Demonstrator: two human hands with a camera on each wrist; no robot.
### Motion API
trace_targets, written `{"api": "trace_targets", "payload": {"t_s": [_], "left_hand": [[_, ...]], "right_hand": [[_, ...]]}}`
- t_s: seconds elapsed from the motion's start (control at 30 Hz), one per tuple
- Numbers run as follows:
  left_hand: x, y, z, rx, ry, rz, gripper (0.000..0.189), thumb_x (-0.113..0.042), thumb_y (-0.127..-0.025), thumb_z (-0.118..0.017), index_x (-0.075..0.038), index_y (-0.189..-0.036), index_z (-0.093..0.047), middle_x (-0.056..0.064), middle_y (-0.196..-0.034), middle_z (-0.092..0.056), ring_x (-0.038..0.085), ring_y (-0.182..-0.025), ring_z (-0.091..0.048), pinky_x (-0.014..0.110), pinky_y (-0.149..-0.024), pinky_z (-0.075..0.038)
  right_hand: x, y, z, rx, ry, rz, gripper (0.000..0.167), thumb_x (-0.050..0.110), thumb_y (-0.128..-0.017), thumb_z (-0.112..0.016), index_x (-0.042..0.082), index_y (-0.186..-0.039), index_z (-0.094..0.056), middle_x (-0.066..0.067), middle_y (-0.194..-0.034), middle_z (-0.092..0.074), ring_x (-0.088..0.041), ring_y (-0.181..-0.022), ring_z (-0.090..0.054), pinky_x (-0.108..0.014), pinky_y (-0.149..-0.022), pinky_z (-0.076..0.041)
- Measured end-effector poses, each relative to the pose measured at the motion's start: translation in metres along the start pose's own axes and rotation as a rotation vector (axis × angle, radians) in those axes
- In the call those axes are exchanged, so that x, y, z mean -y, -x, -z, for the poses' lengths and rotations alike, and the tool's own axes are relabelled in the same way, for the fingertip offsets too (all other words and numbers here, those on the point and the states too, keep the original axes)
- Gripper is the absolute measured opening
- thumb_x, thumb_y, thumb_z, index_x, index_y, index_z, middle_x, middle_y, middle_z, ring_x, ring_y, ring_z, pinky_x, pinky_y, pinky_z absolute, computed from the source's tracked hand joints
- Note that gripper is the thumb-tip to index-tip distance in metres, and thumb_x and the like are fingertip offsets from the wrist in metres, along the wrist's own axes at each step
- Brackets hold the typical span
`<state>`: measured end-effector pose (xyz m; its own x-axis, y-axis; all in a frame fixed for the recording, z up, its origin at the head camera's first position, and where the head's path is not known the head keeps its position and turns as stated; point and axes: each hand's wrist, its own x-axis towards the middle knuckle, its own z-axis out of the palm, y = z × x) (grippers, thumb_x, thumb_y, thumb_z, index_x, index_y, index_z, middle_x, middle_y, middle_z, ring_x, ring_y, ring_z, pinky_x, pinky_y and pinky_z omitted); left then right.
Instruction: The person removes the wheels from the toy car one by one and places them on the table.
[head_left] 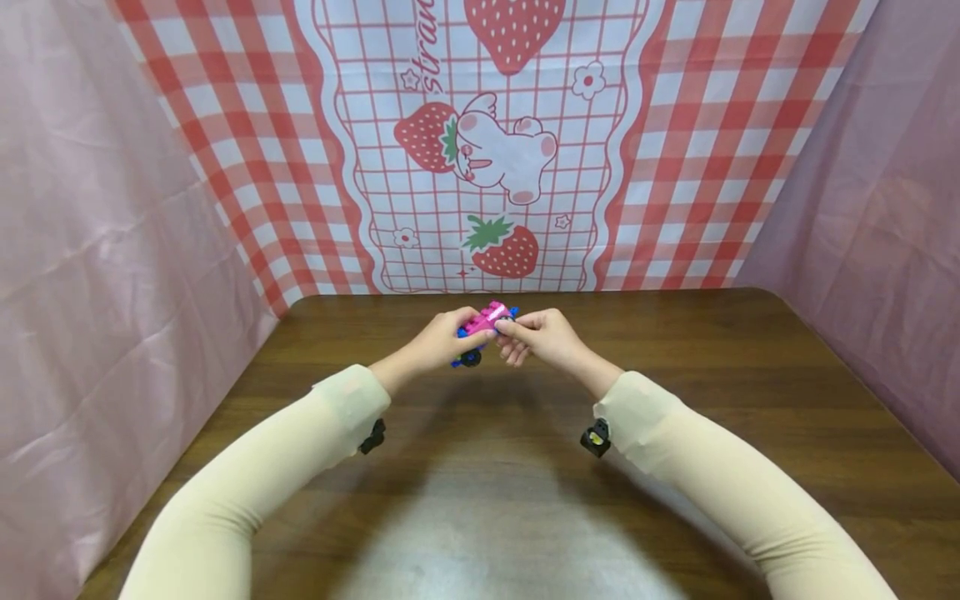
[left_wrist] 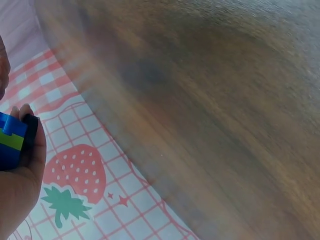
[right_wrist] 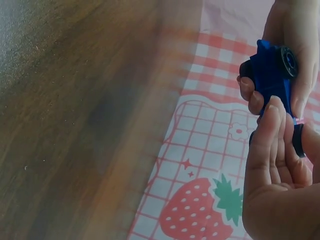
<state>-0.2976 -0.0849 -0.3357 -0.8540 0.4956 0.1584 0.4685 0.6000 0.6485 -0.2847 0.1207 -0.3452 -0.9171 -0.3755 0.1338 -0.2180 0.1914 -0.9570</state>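
Observation:
A toy car (head_left: 487, 319) with a pink top, a blue body and black wheels is held up above the table, between both hands. My left hand (head_left: 437, 340) grips its rear part from the left, thumb along the near side. At the other end, my right hand (head_left: 553, 335) pinches the car near a wheel. The right wrist view shows the blue underside (right_wrist: 270, 75), with right fingertips (right_wrist: 273, 107) against it. Only a blue and lime-green end (left_wrist: 11, 142) of the car appears in the left wrist view.
The brown wooden table (head_left: 480, 500) extends below the arms. Behind it hangs a red-and-white checked cloth (head_left: 697, 150) with strawberry prints. Pink curtains (head_left: 97, 275) stand at both sides. A small black device (head_left: 597, 437) sits at each wrist.

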Motion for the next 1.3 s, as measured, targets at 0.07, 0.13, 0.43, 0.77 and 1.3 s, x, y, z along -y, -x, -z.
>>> {"api": "trace_targets", "payload": {"t_s": [0.07, 0.13, 0.43, 0.77, 1.3], "left_hand": [[-0.001, -0.001, 0.0, 0.001, -0.014, 0.001, 0.034, -0.033, -0.096, -0.06, -0.002, -0.112, -0.061, 0.008, -0.09, -0.064, 0.014, -0.074, -0.055, 0.023, -0.065, -0.046], [-0.001, -0.003, 0.0, -0.003, -0.024, -0.002, 0.034, -0.032, -0.096, -0.061, -0.001, -0.11, -0.061, 0.008, -0.088, -0.063, 0.014, -0.073, -0.054, 0.023, -0.064, -0.046], [0.002, -0.009, -0.006, -0.021, -0.018, 0.004, 0.033, -0.03, -0.095, -0.062, 0.001, -0.108, -0.062, 0.007, -0.084, -0.06, 0.013, -0.071, -0.051, 0.022, -0.062, -0.043], [-0.001, -0.015, -0.005, 0.016, 0.006, 0.051, 0.036, -0.032, -0.097, -0.06, 0.001, -0.11, -0.062, 0.01, -0.091, -0.064, 0.015, -0.076, -0.056, 0.023, -0.066, -0.047], [0.0, -0.016, -0.002, 0.019, -0.009, 0.073, 0.041, -0.033, -0.096, -0.06, 0.003, -0.114, -0.061, 0.014, -0.097, -0.067, 0.017, -0.079, -0.062, 0.025, -0.07, -0.051]], "right_hand": [[0.001, 0.001, -0.001, -0.022, 0.03, 0.018, 0.04, 0.023, -0.097, -0.06, -0.016, -0.091, -0.068, -0.016, -0.07, -0.071, -0.022, -0.057, -0.069, -0.038, -0.059, -0.058], [0.002, 0.002, -0.002, -0.049, 0.043, 0.025, 0.04, 0.023, -0.096, -0.062, -0.015, -0.09, -0.068, -0.018, -0.07, -0.071, -0.023, -0.057, -0.069, -0.038, -0.058, -0.058], [-0.004, 0.002, -0.006, -0.147, 0.075, 0.027, 0.041, 0.026, -0.093, -0.066, -0.015, -0.089, -0.069, -0.025, -0.075, -0.07, -0.03, -0.061, -0.07, -0.037, -0.058, -0.058], [0.0, 0.002, -0.006, -0.196, 0.063, 0.018, 0.039, 0.028, -0.093, -0.065, -0.011, -0.09, -0.071, -0.026, -0.077, -0.071, -0.028, -0.06, -0.071, -0.043, -0.062, -0.059], [0.002, -0.001, -0.003, -0.232, -0.081, -0.073, 0.035, 0.021, -0.087, -0.073, -0.012, -0.092, -0.065, -0.021, -0.077, -0.072, -0.021, -0.059, -0.071, -0.041, -0.065, -0.059]]}}
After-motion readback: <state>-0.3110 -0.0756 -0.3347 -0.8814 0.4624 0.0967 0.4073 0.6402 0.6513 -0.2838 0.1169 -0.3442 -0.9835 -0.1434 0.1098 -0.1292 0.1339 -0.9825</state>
